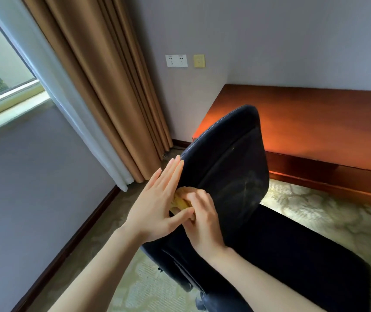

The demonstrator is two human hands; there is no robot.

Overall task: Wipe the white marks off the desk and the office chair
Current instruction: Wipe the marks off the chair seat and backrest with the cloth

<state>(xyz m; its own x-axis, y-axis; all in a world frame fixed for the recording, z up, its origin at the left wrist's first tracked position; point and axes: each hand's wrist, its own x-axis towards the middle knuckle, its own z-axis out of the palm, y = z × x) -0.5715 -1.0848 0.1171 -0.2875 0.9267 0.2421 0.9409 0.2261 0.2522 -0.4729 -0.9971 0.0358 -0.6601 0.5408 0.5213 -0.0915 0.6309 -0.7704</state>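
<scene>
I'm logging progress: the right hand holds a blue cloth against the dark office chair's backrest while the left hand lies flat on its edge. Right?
Wrong colour: in the head view the crumpled cloth is yellow, not blue. The right hand does hold it against the dark office chair's backrest, the left hand flat on its edge.

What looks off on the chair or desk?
Faint whitish smears on the lower backrest look odd, pale against the dark fabric. The right hand grips a yellow cloth at the backrest's left edge, short of them. The desk shows no marks from here.
</scene>
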